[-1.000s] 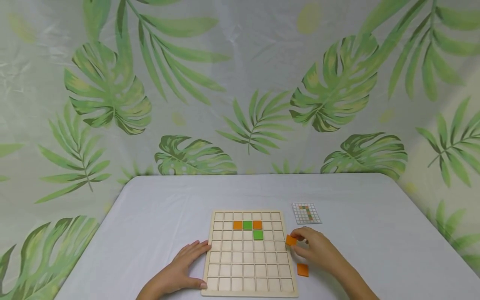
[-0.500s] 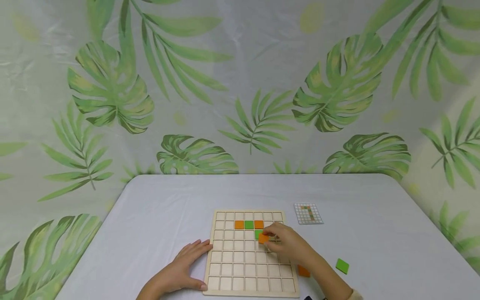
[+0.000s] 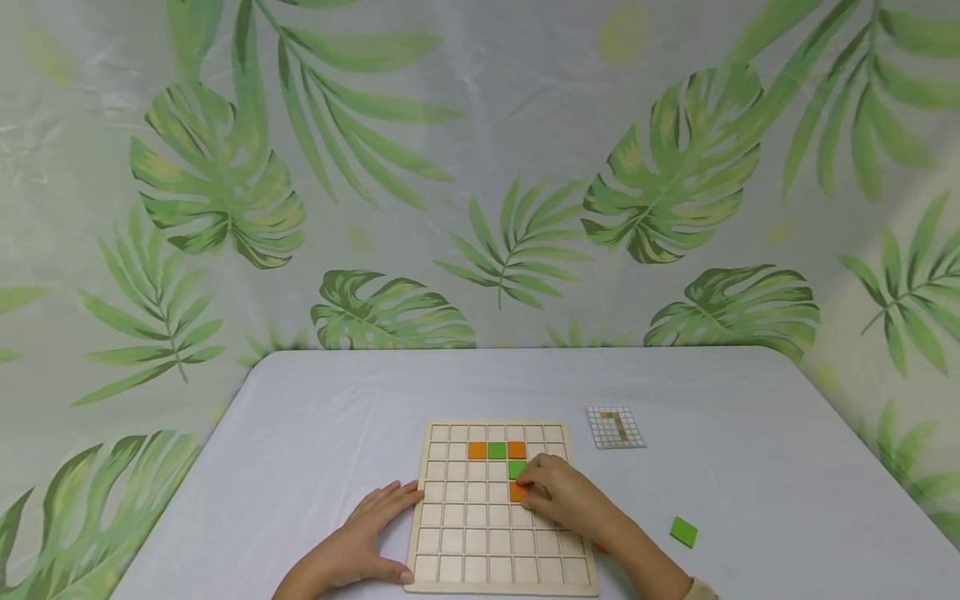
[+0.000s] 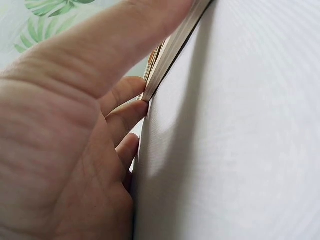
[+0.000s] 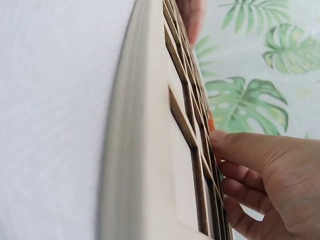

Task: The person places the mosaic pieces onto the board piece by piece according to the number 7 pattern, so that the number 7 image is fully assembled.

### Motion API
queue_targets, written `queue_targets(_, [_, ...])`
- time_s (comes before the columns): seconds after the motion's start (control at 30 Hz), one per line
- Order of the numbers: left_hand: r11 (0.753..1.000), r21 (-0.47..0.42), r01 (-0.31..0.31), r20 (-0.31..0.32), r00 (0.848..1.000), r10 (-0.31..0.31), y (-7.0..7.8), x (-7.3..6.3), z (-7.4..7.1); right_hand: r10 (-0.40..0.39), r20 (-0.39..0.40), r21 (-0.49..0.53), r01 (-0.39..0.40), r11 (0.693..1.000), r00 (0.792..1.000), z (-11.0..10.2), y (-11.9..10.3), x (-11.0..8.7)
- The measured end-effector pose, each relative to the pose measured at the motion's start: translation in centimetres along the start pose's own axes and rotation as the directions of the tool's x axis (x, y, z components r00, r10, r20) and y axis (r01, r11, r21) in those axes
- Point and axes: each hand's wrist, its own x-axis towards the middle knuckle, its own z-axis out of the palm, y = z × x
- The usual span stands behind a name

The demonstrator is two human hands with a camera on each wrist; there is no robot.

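Observation:
A wooden grid board (image 3: 463,542) lies on the white-covered table. Set in its cells are an orange tile (image 3: 477,451), a green tile (image 3: 497,451), another orange tile (image 3: 516,450) and, under that one, a second green tile (image 3: 517,469). My right hand (image 3: 570,498) pinches a further orange tile (image 3: 517,492) at the cell just below; fingers cover its right side, and whether it lies flat I cannot tell. Along the board's left edge rests my left hand (image 3: 362,533), thumb and fingertips touching the side; its spread fingers (image 4: 127,120) show in the left wrist view.
A small pattern card (image 3: 615,427) lies beyond the board's right edge. A loose green tile (image 3: 683,532) is on the cloth at the right. Beneath the right forearm peeks an orange tile (image 3: 602,548), mostly hidden. A leaf-print curtain (image 3: 480,167) hangs behind the table.
My right hand has carried the orange tile leftward from beside the board to the cell below the green tile, and lowered it there. The left hand stays at the board's edge.

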Motion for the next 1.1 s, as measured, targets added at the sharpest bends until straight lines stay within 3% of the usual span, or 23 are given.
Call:
queue_targets(0.13, [1.0,-0.003,-0.001,-0.001,1.0,0.001,0.0,0.0,0.0,0.011,0.005,-0.02,-0.011,1.0,1.0,0.0,-0.2,-0.1])
queue_targets(0.47, [1.0,-0.002,-0.012,0.0,1.0,0.012,-0.1,0.0,0.1,0.068,-0.077,0.13,-0.058,0.99,0.995,-2.2,-0.1,-1.8])
queue_targets(0.63, [1.0,-0.002,-0.01,-0.004,1.0,0.01,0.0,0.0,0.1,0.085,-0.174,0.109,-0.067,0.992,0.981,-4.4,0.1,-4.3])
queue_targets(0.87, [1.0,0.001,-0.011,0.001,1.0,0.011,0.0,-0.1,0.1,0.048,-0.335,-0.04,-0.065,0.997,0.941,-6.1,2.2,-8.7])
queue_targets(0.97, [1.0,0.001,-0.006,-0.001,1.0,0.006,0.1,0.0,0.0,0.06,-0.366,-0.072,-0.092,0.993,0.929,-6.3,3.1,-10.4])
queue_targets(1.1, [1.0,-0.003,-0.002,0.0,1.0,0.002,0.1,0.0,0.0,0.142,-0.362,-0.066,-0.177,0.982,0.921,-6.3,4.0,-12.2])
